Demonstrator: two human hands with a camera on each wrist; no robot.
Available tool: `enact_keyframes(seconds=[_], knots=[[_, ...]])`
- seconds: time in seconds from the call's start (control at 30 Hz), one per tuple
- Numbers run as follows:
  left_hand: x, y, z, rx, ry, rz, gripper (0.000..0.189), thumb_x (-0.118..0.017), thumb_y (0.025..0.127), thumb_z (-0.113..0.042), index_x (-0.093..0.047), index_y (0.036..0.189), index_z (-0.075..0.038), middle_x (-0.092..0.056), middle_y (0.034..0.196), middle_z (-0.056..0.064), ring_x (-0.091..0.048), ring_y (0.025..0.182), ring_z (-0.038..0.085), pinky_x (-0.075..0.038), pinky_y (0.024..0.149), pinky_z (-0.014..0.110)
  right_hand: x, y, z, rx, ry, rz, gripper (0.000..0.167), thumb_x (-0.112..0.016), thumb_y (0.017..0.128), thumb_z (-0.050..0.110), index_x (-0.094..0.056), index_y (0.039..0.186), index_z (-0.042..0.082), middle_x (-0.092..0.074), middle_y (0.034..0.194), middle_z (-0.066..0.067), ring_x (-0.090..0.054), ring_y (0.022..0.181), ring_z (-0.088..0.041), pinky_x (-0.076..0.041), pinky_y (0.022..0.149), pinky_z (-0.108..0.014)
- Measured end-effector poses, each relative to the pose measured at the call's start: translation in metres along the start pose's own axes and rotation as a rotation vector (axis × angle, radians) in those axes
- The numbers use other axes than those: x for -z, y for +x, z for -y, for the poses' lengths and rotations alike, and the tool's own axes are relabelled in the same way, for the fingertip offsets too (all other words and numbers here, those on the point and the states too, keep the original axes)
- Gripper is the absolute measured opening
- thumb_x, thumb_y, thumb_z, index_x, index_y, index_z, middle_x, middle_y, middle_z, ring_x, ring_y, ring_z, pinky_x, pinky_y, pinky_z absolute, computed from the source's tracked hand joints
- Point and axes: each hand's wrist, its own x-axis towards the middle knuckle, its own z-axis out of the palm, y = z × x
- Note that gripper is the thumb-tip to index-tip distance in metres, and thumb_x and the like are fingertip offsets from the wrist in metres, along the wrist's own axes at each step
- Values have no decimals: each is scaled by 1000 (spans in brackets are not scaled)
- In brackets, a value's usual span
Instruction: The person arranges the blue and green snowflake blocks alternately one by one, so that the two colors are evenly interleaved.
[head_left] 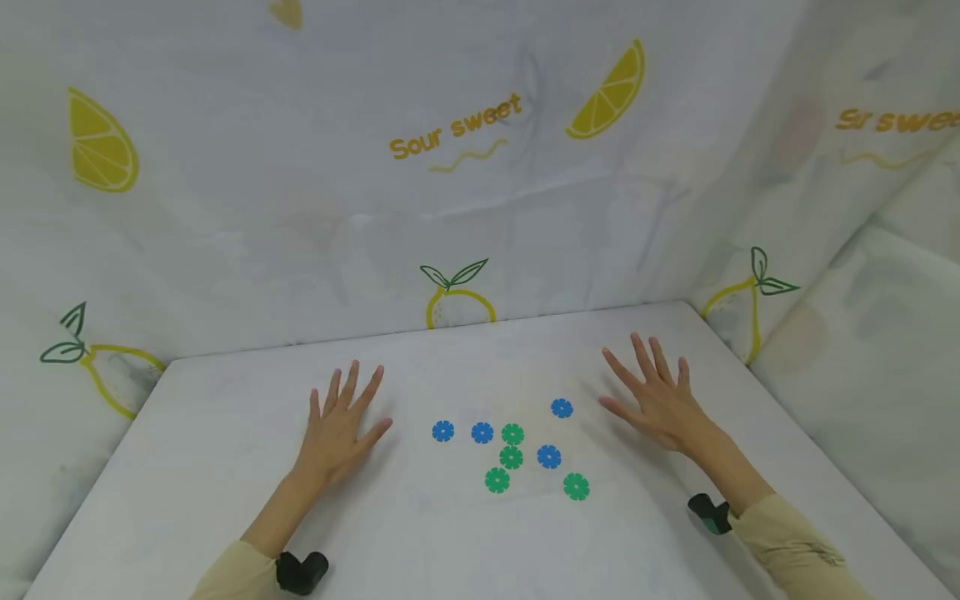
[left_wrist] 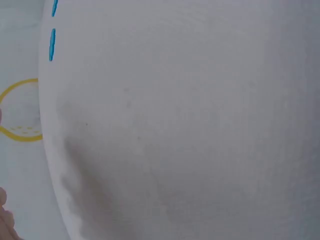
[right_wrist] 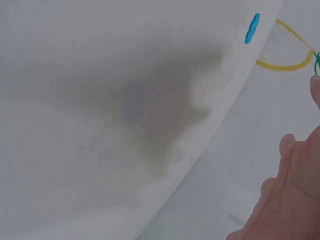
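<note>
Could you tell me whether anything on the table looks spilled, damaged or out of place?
Nothing stands out. Four blue discs and four green discs lie flat in a loose cluster on the white table, none stacked or broken. The left hand and right hand rest open on either side, touching none.

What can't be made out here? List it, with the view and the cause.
- Left hand: left wrist view shows only a fingertip sliver at the edge.
- Right hand: cut off by the right wrist view's corner.
- Discs: too small in the head view for detail; edge-on in wrist views.
- Palms' contact with the table: hidden beneath the hands.
</note>
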Motion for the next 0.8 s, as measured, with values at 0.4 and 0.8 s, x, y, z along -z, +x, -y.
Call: enact_keyframes(seconds=[0.4,0.8], knots=[[-22,14,-32,-58,-558,32,54,-81,76,-15,-63,126,-3,-67,116,13,-65,100,27,-54,85,39,6,-27,20,69,100,-12,63,-51,97,41,-29,151,19,-13,157,-21,-10,142,-42,-20,104,-69],[-43,28,-44,-40,-568,123,43,-83,71,-12,-70,110,2,-68,99,9,-67,90,22,-55,79,27,-4,-48,33,99,500,7,43,-69,88,20,-61,128,6,-51,128,-13,-46,115,-32,-51,88,-44]])
